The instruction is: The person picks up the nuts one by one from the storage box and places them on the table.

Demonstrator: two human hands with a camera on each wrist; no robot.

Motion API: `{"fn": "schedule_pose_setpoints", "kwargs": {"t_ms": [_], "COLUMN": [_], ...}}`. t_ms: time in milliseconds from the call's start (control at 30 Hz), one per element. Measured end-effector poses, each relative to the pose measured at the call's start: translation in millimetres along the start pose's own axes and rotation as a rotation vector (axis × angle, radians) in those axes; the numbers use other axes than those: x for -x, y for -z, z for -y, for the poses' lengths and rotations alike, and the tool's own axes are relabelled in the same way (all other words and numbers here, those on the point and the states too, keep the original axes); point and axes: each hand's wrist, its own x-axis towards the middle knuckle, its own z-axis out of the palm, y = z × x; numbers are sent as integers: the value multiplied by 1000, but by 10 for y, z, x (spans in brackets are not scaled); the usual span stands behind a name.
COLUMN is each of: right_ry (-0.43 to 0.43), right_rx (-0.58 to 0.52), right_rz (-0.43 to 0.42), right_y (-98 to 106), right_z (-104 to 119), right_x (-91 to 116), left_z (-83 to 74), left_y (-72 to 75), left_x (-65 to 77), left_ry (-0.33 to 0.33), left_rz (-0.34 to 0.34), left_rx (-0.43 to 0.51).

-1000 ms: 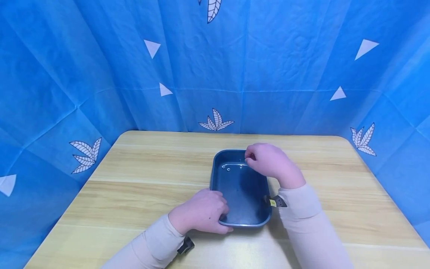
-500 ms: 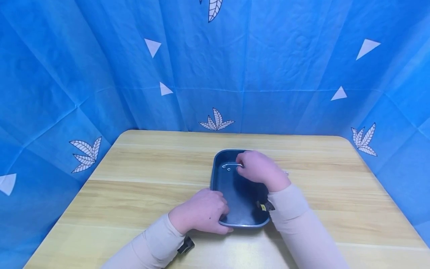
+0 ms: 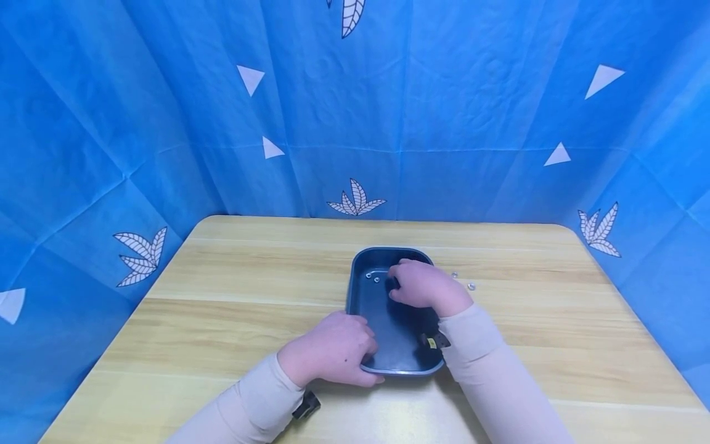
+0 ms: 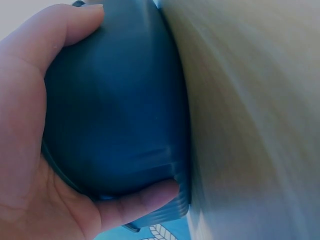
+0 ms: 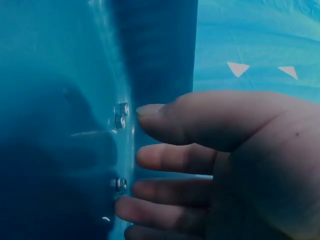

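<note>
My left hand (image 3: 335, 348) grips the near left corner of a dark blue tray (image 3: 349, 302). In the left wrist view its thumb and a finger lie against the outer walls of the tray (image 4: 120, 100). My right hand (image 3: 424, 285) reaches into the far right part of the tray, fingers loosely bent and parted. The right wrist view shows small silver metal nuts (image 5: 121, 184) along the bottom edge of the wall, with the thumb tip and fingertips right beside them. Two nuts (image 3: 376, 280) lie at the far left inside the tray.
Two small shiny pieces (image 3: 471, 287) lie on the wooden table (image 3: 249, 271), right of the tray. A blue curtain (image 3: 355, 111) with white leaf and triangle prints hangs around the back and sides.
My right hand has come from the tray's far right rim leftward and down into the tray. The two shiny pieces on the table now show. My left hand has stayed put.
</note>
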Motion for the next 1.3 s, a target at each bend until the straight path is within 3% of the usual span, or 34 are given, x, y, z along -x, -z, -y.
{"fn": "schedule_pose_setpoints", "kwargs": {"t_ms": [300, 900, 1300], "right_ry": [16, 62, 27], "right_rx": [17, 40, 41], "right_rz": [31, 7, 5], "right_y": [-19, -36, -48], "right_z": [-14, -6, 6], "right_x": [-16, -8, -27], "left_z": [-8, -3, -18], "left_y": [9, -15, 15], "left_x": [0, 3, 3], "left_ry": [-4, 9, 3], "left_rz": [-9, -6, 12], "left_rx": [5, 0, -20]}}
